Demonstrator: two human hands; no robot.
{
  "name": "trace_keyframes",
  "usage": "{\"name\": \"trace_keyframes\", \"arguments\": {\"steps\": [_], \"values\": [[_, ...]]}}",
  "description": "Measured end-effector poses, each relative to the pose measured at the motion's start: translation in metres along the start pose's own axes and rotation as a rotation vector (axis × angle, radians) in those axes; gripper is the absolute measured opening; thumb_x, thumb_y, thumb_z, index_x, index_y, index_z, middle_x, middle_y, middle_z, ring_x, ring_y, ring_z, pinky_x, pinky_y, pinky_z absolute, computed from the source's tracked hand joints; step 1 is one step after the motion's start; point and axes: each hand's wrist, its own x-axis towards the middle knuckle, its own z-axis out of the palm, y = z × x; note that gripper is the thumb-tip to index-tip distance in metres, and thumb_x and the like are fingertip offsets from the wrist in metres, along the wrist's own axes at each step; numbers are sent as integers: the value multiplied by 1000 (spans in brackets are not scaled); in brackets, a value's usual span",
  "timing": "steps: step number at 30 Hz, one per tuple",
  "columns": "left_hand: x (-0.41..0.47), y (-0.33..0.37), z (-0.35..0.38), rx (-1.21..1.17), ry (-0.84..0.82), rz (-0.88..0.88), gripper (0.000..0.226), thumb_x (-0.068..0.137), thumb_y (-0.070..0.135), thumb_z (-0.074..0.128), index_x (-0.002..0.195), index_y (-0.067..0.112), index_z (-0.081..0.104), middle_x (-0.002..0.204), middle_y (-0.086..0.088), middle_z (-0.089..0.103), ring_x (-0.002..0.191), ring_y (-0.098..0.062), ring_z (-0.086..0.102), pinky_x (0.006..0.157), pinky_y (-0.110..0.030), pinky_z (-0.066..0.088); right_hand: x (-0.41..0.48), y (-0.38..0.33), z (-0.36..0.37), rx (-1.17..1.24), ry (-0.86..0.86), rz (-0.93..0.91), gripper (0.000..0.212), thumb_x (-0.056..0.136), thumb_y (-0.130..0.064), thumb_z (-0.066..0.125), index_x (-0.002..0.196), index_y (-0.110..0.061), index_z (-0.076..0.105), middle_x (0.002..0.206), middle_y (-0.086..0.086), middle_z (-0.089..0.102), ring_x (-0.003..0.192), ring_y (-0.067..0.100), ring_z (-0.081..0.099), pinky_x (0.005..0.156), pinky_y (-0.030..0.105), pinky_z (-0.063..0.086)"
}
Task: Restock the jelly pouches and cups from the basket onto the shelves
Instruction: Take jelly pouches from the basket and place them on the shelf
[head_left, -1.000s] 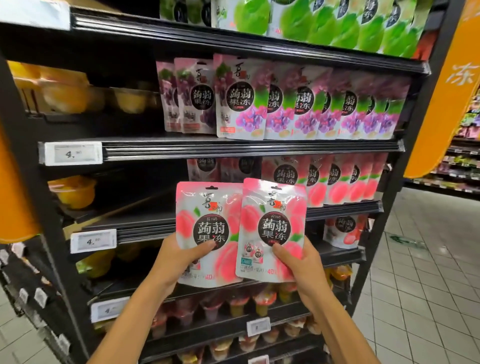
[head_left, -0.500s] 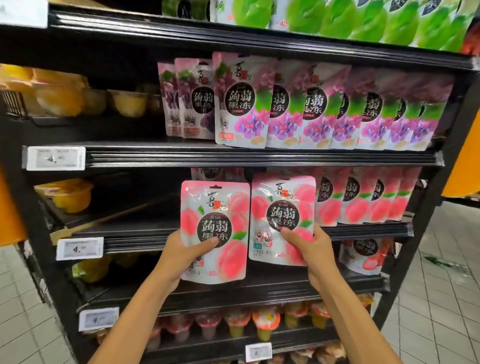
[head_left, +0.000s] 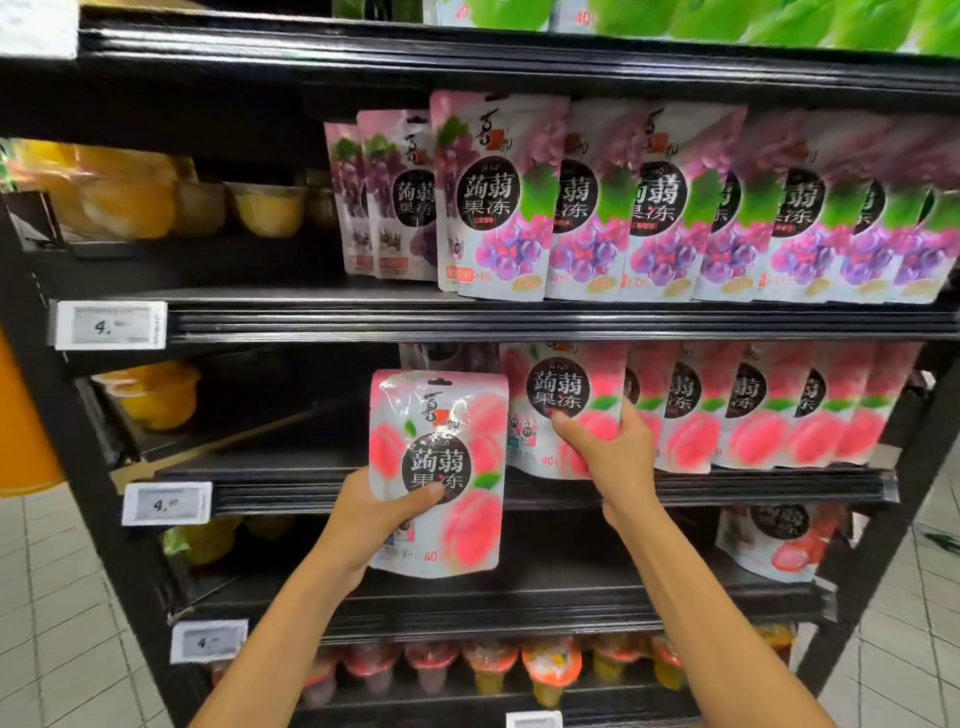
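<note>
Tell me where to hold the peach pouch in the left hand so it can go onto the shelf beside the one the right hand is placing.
Keep the left hand on the peach pouch at its lower left corner, thumb across the front. The pouch is flat and upright, so a low side pinch probably leaves its top and right edge free to slide in beside the right hand and its pouch.

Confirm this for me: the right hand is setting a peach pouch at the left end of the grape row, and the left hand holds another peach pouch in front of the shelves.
Not quite. In the head view the right hand is setting its peach pouch at the left end of the peach row, one shelf below the grape row. The left hand does hold another peach pouch in front of the shelves.
</note>
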Motion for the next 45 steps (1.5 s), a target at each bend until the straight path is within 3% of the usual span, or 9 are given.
{"name": "trace_keyframes", "arguments": {"steps": [6, 10, 12, 15, 22, 33, 39, 42, 45], "values": [[3, -1, -2, -4, 19, 4, 41, 55, 37, 91, 92, 27, 76, 98, -6, 77, 91, -21, 74, 72, -29, 59, -3, 10, 0, -105, -7, -86, 86, 67, -43, 86, 136, -6, 49, 136, 8, 57, 131, 23, 48, 109, 48, 41], [3, -1, -2, -6, 19, 14, 32, 61, 30, 88, 91, 29, 77, 97, -5, 77, 90, -20, 74, 66, -22, 58, -9, 9, -6, -167, -21, -125, 89, 69, -43, 84, 141, -13, 41, 134, -18, 50, 129, 8, 42, 105, 28, 38], [3, -2, -2, -9, 22, 16, 34, 61, 29, 91, 91, 30, 77, 97, -5, 77, 90, -20, 74, 66, -22, 57, -15, 12, -11, -216, -7, -156, 82, 71, -38, 85, 137, -15, 43, 131, -12, 55, 124, 9, 50, 104, 30, 43], [4, -3, -1, -5, 22, 19, 38, 55, 36, 90, 91, 31, 76, 97, -4, 77, 90, -19, 74, 67, -22, 58, -22, 14, -16, -322, 77, -236, 69, 71, -31, 86, 128, -22, 50, 109, -19, 58, 103, 5, 59, 88, 24, 49], [8, -5, 2, 11, 34, 18, 52, 52, 40, 89, 98, 20, 74, 99, -7, 77, 92, -24, 74, 76, -35, 58, -27, 17, -16, -588, 263, -299, 66, 65, -44, 85, 122, -28, 55, 95, -16, 52, 96, 17, 54, 71, 29, 42], [9, -2, -2, 17, 13, 6, 52, 54, 40, 90, 99, 21, 74, 101, -9, 76, 94, -26, 73, 80, -40, 58, -16, 25, -3, -703, 321, -285, 69, 68, -45, 83, 126, -26, 52, 94, -10, 57, 94, 14, 48, 79, 35, 44], [14, 2, 2, 34, 7, 21, 59, 53, 39, 89, 105, 16, 71, 100, -8, 76, 93, -26, 73, 78, -38, 58, -23, 26, -4, -574, 325, -321, 68, 73, -37, 83, 129, -19, 50, 117, -3, 54, 103, 10, 49, 78, 26, 43], [16, 4, 6, 41, -8, 34, 50, 60, 32, 88, 105, 17, 71, 100, -7, 76, 93, -24, 73, 73, -31, 59, -31, 16, 0, -462, 316, -436, 47, 81, -26, 77, 122, -19, 55, 113, -4, 52, 94, 3, 46, 79, 17, 39], [19, 5, 12, 24, -4, 33, 56, 57, 35, 88, 106, 15, 70, 99, -7, 76, 92, -24, 74, 71, -30, 59, -43, 2, 5, -255, 71, -401, 11, 89, -28, 69, 98, -29, 63, 92, -11, 63, 81, 5, 57, 71, 16, 46]]}}
